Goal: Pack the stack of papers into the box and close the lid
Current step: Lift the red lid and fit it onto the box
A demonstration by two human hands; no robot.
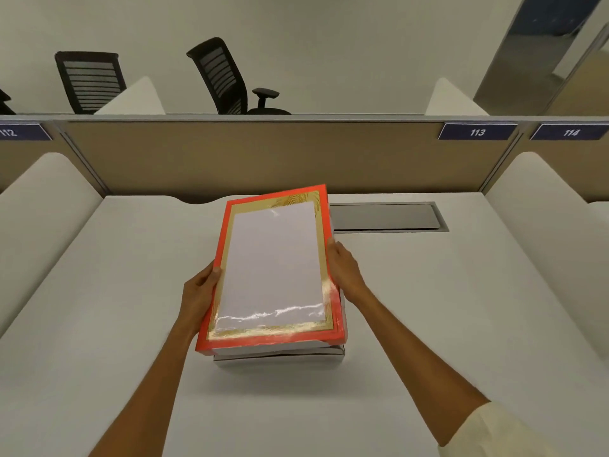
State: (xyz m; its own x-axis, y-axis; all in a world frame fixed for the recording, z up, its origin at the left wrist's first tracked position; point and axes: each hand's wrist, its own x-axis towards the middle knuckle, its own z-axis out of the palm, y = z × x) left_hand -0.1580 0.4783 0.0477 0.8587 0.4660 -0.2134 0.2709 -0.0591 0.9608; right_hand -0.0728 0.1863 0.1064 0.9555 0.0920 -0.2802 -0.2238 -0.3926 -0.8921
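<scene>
An orange lid (pixel 227 239) with a gold border and a clear window is held above the silver box base (pixel 280 359) in the middle of the white desk (pixel 115 291). White paper shows through the window; I cannot tell from here whether it lies in the box. The lid sits slightly askew over the base, its near edge overlapping it. My left hand (pixel 199 291) grips the lid's left edge. My right hand (pixel 344 268) grips its right edge.
A grey cable hatch (pixel 389 216) is set into the desk behind the box on the right. A tan partition (pixel 230 153) with number signs stands at the desk's far edge. Black office chairs (pixel 227 77) stand beyond it. White side dividers flank the desk.
</scene>
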